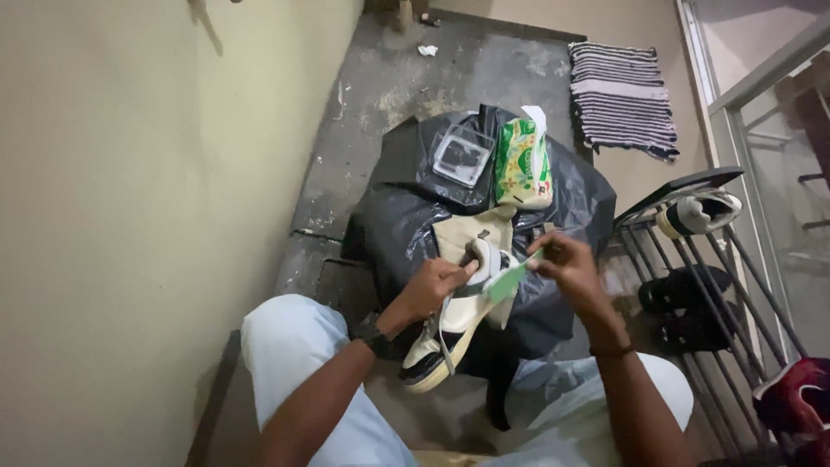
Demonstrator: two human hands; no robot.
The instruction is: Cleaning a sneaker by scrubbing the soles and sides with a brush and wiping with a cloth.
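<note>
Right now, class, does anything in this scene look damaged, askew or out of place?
The floor looks worn, its grey surface patchy and chipped, with a scrap of litter near the far wall. The left hand grips a shoe over a black plastic sheet; nothing there looks spilled.

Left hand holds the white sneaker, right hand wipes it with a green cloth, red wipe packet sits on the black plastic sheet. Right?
Not quite: the head view shows the wipe packet is green, not red. The rest holds: left hand holds the white sneaker, right hand the green cloth, above the black plastic sheet.
</note>
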